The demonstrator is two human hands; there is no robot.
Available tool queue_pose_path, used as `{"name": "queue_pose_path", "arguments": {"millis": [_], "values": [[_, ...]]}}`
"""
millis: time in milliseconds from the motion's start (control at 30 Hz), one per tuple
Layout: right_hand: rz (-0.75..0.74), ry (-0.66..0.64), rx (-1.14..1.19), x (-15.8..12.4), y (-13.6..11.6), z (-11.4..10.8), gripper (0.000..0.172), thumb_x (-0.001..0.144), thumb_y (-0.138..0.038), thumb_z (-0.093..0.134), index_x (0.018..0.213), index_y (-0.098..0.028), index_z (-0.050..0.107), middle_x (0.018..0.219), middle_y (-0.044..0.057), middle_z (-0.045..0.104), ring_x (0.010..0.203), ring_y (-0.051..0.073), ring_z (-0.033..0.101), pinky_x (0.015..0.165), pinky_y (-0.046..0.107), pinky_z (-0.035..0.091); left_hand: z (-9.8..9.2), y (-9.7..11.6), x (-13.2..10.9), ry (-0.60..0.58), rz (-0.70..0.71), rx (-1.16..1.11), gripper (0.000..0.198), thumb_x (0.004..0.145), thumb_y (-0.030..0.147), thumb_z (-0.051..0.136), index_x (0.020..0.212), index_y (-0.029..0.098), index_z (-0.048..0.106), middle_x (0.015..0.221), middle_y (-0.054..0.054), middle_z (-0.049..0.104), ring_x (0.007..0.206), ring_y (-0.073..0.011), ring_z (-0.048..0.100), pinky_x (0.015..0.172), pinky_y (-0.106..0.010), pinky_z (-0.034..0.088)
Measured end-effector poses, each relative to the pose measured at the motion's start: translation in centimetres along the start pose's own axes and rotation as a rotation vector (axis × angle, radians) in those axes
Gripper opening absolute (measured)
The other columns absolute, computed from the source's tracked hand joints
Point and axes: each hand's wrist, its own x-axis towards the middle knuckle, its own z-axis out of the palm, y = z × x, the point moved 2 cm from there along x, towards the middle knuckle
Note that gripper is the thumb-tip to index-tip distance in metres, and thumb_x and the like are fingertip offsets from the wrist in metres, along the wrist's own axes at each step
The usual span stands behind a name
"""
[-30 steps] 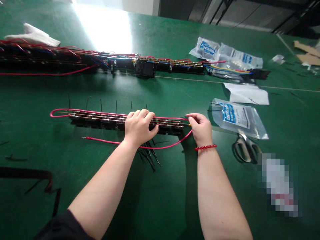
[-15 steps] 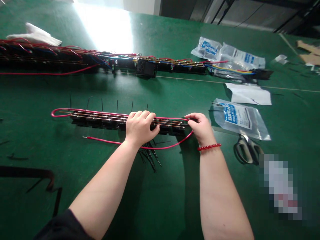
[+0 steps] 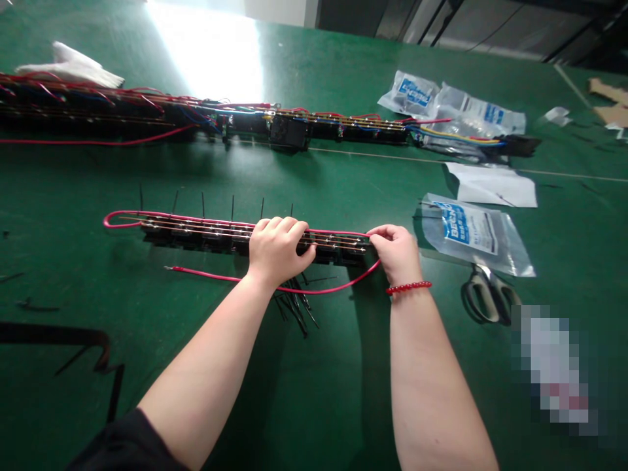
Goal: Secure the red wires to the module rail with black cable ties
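Your left hand [image 3: 280, 252] rests flat and ungripping on the row of black connectors [image 3: 196, 237], which lies on the green table [image 3: 73, 196]. Your right hand [image 3: 395, 252] pinches the red wire [image 3: 210, 275] narrowly at the row's end. Black cable ties [image 3: 294, 307] lie just below the row.

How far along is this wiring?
Done: the far connector row looks fully wired in several colours. In hand: the left hand presses the near connector strip, and the right hand pinches the red wire. Left, seemingly: the black cable ties on that strip stand untrimmed.
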Motion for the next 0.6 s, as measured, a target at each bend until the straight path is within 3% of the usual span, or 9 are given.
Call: {"name": "queue_pose_path", "arguments": {"millis": [133, 367, 600], "values": [[-0.064, 0.077, -0.001, -0.3, -0.2, 0.2, 0.009, 0.068, -0.021, 0.057, 0.061, -0.021, 0.062, 0.072, -0.001, 0.058, 0.073, 0.016, 0.052, 0.076, 0.033, 0.044, 0.0, 0.1, 0.1, -0.008, -0.005, 0.026, 0.023, 0.085, 0.040, 0.059, 0.100, 0.024, 0.067, 0.101, -0.006, 0.072, 0.092, -0.0261, 0.062, 0.084, -0.042, 0.042], [-0.045, 0.115, 0.261, -1.5, -1.2, 0.2, 0.005, 0.066, -0.018, 0.053, 0.067, -0.020, 0.058, 0.063, -0.005, 0.054, 0.062, 0.012, 0.049, 0.062, 0.026, 0.038, -0.1, 0.2, 0.1, -0.021, 0.010, 0.024, 0.029, 0.086, 0.042, 0.059, 0.110, 0.025, 0.065, 0.106, -0.004, 0.072, 0.095, -0.0260, 0.062, 0.085, -0.042, 0.041], [-0.069, 0.120, 0.207, -2.1, -2.2, -0.4, 0.011, 0.072, -0.021, 0.050, 0.062, -0.021, 0.055, 0.059, -0.004, 0.050, 0.060, 0.013, 0.046, 0.057, 0.026, 0.035, -0.3, 0.3, 0.1, -0.040, 0.046, -0.001, 0.033, 0.087, 0.048, 0.058, 0.111, 0.026, 0.065, 0.108, -0.005, 0.071, 0.097, -0.0267, 0.061, 0.087, -0.043, 0.041]]}}
